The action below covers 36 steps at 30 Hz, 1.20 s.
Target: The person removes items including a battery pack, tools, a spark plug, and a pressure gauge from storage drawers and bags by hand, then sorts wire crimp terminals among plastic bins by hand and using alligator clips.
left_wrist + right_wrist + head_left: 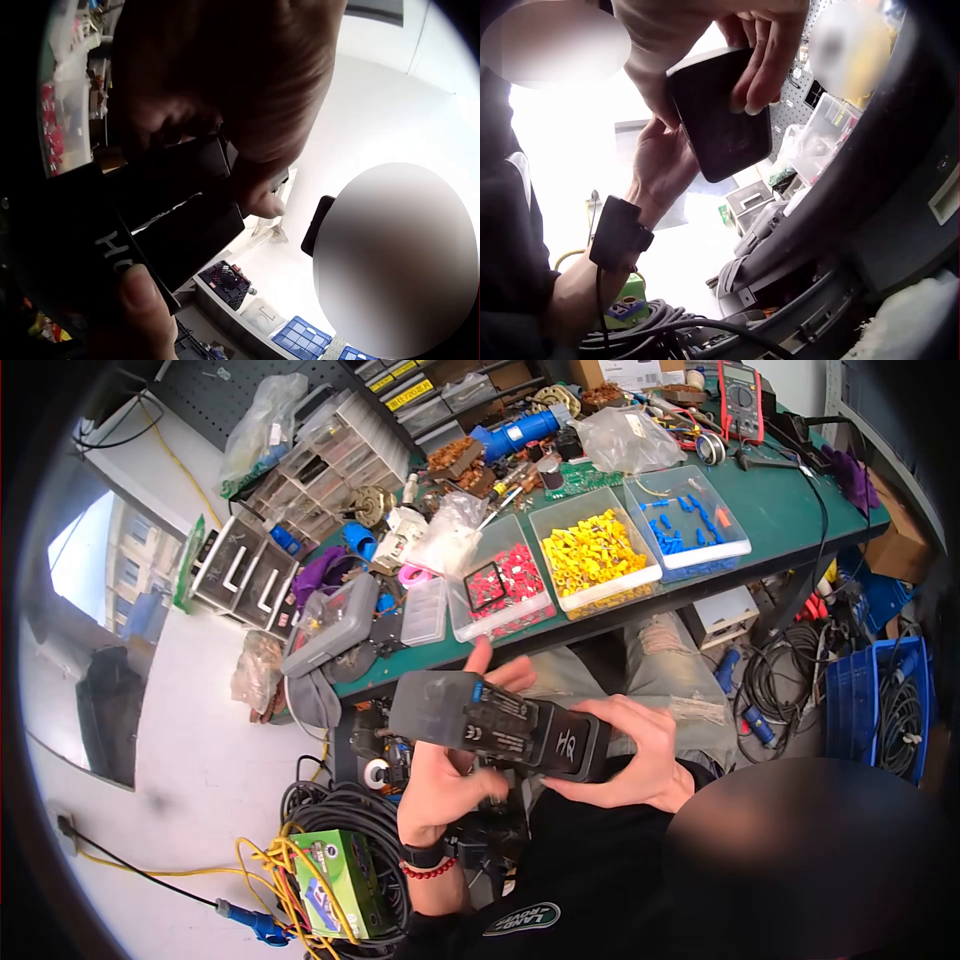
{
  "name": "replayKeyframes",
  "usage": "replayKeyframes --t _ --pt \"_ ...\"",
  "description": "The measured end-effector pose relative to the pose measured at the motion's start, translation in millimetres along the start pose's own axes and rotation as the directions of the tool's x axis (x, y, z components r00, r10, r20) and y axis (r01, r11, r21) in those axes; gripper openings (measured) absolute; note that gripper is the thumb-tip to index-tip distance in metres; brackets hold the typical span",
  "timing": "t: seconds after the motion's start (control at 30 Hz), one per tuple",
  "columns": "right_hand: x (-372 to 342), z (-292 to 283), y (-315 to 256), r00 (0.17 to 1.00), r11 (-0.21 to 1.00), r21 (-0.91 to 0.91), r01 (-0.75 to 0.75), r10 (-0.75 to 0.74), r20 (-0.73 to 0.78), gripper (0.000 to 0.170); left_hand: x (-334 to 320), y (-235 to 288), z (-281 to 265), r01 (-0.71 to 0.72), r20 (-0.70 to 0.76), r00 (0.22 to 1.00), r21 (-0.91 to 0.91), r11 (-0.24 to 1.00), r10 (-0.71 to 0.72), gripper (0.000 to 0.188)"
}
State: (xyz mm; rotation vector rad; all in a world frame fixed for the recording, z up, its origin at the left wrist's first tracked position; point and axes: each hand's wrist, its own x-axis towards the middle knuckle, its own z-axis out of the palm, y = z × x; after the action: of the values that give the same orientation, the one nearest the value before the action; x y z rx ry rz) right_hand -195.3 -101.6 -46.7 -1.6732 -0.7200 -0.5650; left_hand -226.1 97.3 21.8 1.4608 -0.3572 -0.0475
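A black box-shaped device (490, 720), with a grey end and white lettering on the other, is held above the lap in the head view. The right hand (640, 750) grips its lettered end, fingers along the upper edge and thumb below. The left hand (440, 790) is around the middle, fingers reaching past the far side and thumb on the near side. In the left wrist view the left hand (247, 82) bends over the dark device (67, 240). The right wrist view shows the right hand (761, 60) gripping the device's broad end (720, 127), with the left hand (660, 169) behind.
Beyond the hands, a green workbench (790, 510) bears bins of red parts (515, 580), yellow parts (595, 555) and blue parts (685, 525). Drawer cabinets stand at its left. Coiled cables (370, 870) and a green box (335, 885) lie low left; a blue crate (850, 705) stands right.
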Motion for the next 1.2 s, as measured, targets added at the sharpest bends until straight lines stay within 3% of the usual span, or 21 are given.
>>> replayKeyframes --t 0.03,0.07,0.13,0.17,0.2,0.27,0.3,0.4,0.47,0.57,0.67,0.73,0.77,0.8,0.83,0.87,1.03,1.2 --pt "1 1 -5 1.000 0.999 0.016 -0.028 0.028 0.001 0.053 0 5 2 -0.030 -0.016 0.999 0.009 1.000 0.030 0.141" --pt "3 4 -8 1.000 0.999 0.033 -0.017 0.017 -0.006 0.053 0 8 5 -0.079 -0.075 0.994 0.003 0.997 0.079 0.149" --pt "6 9 -13 0.997 1.000 0.000 0.010 -0.010 -0.073 0.054 -1 18 20 -0.157 -0.278 0.950 -0.040 0.987 0.140 0.149" --pt "6 12 -13 0.996 1.000 0.015 0.016 -0.014 -0.088 0.054 -2 18 23 -0.238 -0.342 0.915 -0.034 0.971 0.212 0.135" --pt "6 15 -13 0.996 0.999 0.034 0.025 -0.022 -0.091 0.054 -4 20 26 -0.241 -0.346 0.912 -0.014 0.970 0.222 0.135" --pt "5 18 -15 0.992 1.000 -0.012 0.024 -0.025 -0.120 0.054 -8 24 33 -0.293 -0.470 0.832 0.079 0.953 0.295 0.116" --pt "5 18 -14 0.992 0.999 -0.039 0.037 -0.042 -0.122 0.055 -10 24 34 -0.317 -0.462 0.808 0.182 0.931 0.365 0.099" --pt "0 21 -11 0.988 0.996 -0.066 0.058 -0.067 -0.141 0.056 -8 30 40 -0.182 -0.544 0.778 0.284 0.941 0.315 0.090" --pt "-5 21 -9 0.989 0.996 -0.074 0.045 -0.055 -0.140 0.056 -8 28 38 -0.173 -0.547 0.774 0.303 0.937 0.320 0.082" --pt "-11 18 -9 0.990 0.998 -0.067 0.021 -0.030 -0.136 0.056 -10 26 32 -0.159 -0.525 0.798 0.291 0.943 0.297 0.080" --pt "-14 16 -11 0.993 0.999 -0.044 0.010 -0.015 -0.114 0.056 -12 22 23 -0.365 -0.481 0.818 -0.009 0.931 0.315 0.083" --pt "-20 17 -8 0.995 0.999 -0.039 -0.007 0.003 -0.098 0.056 -12 27 22 -0.435 -0.511 0.808 -0.180 0.882 0.294 0.094" --pt "-22 17 -8 0.996 0.999 -0.039 0.006 -0.009 -0.086 0.057 -15 31 21 -0.392 -0.515 0.830 -0.265 0.881 0.214 0.107" --pt "-24 17 -6 0.997 0.999 -0.042 0.017 -0.020 -0.075 0.058 -20 28 9 -0.371 -0.459 0.866 -0.330 0.868 0.196 0.116" --pt "-27 18 -4 0.997 0.999 -0.010 0.044 -0.045 -0.063 0.058 -18 21 -4 -0.391 -0.256 0.920 -0.582 0.713 0.295 0.117" --pt "-32 19 0 0.998 0.999 -0.025 0.028 -0.029 -0.050 0.059 -15 16 -12 -0.303 -0.058 0.900 -0.794 0.527 0.432 0.118" --pt "-35 24 16 0.993 0.993 -0.052 0.110 -0.112 -0.028 0.063 -19 12 -3 -0.231 0.003 0.871 -0.879 0.417 0.491 0.124" --pt "-34 25 19 0.994 0.992 -0.075 0.099 -0.102 -0.045 0.061 -17 10 -2 -0.183 0.082 0.845 -0.884 0.431 0.528 0.120"
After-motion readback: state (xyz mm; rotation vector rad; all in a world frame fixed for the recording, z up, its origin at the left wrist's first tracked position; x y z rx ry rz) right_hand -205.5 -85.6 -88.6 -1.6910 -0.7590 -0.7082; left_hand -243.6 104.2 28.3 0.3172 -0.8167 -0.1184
